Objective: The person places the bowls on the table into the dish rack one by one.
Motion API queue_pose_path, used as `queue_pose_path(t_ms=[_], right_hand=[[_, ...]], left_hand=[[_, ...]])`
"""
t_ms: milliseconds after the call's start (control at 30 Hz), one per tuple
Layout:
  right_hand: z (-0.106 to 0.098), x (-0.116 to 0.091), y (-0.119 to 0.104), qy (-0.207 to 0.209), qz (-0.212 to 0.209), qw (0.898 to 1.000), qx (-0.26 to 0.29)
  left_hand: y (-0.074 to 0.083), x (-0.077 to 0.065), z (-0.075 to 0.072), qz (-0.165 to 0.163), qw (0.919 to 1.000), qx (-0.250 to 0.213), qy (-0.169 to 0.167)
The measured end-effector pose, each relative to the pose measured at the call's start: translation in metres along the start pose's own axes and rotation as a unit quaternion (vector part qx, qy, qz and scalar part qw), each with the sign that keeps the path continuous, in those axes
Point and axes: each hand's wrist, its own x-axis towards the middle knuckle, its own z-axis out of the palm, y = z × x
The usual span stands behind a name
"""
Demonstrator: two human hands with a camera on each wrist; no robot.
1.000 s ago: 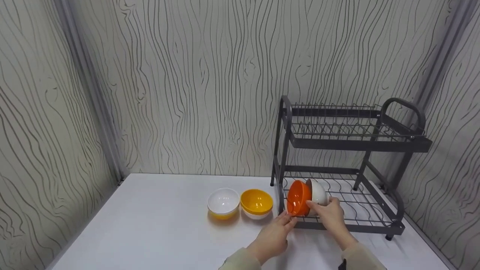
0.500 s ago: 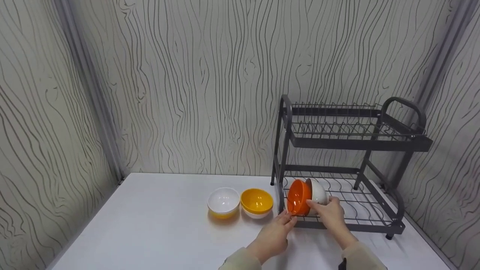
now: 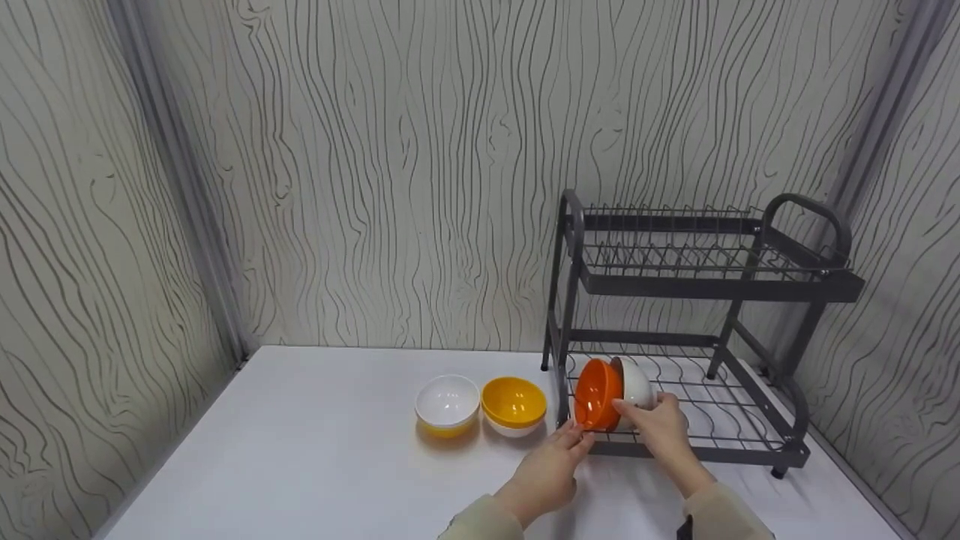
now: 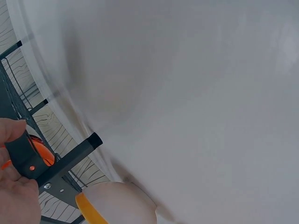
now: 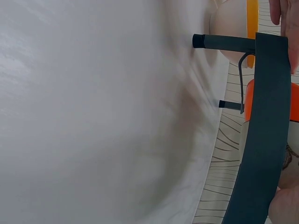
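An orange bowl (image 3: 598, 395) stands on its side on the rack's lower shelf, its hollow turned left. Against its back sits a white bowl (image 3: 636, 384), also tipped on its side. My left hand (image 3: 546, 465) pinches the orange bowl's near lower rim; in the left wrist view, orange shows between the thumb (image 4: 11, 129) and fingers. My right hand (image 3: 660, 431) grips the white bowl from the near right side, thumb close to where the bowls meet. In the right wrist view, the rack's front rail (image 5: 264, 130) hides much of both bowls.
The dark two-tier dish rack (image 3: 724, 289) has wire slots on its upper tier. Left of it on the white table (image 3: 322, 442) stand a white-over-yellow bowl stack (image 3: 448, 405) and a yellow-over-white one (image 3: 514, 405). Wood-patterned panels (image 3: 405, 172) enclose the table's back and sides.
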Motion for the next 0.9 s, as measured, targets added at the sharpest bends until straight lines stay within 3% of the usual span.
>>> queue_pose_path(t_ms=[300,900], right_hand=[[-0.0004,0.0001,0.0002,-0.009,0.004,1.0,0.004],[-0.0027,0.0,0.0001,-0.016,0.003,1.0,-0.019]], left_hand=[[0.0016,0.0007,-0.0004,-0.016,0.9997,-0.01,-0.018],[-0.0007,0.001,0.001,-0.002,1.0,-0.001,-0.001]])
